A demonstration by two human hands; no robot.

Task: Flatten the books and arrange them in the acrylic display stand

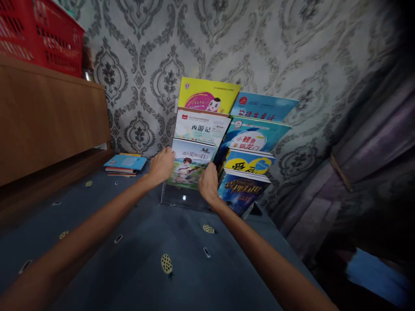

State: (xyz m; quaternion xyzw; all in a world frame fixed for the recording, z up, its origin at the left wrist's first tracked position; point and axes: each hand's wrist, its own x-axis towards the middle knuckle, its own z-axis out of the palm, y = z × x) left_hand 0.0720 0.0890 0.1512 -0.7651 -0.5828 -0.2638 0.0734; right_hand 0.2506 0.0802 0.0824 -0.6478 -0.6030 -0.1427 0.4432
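Observation:
A clear tiered book rack stands upright against the wall, with books in two columns. My left hand grips the left edge of the front book, which shows a figure with a guitar. On its right edge is my right hand, fingers curled and partly hidden. Behind it are a pale book and a yellow book. The right column holds a dark blue book, a yellow-and-blue book, a teal book and a light blue book.
A short stack of books lies left of the rack on the dark patterned cloth. A wooden cabinet with a red basket on top stands at left. A tied curtain hangs at right.

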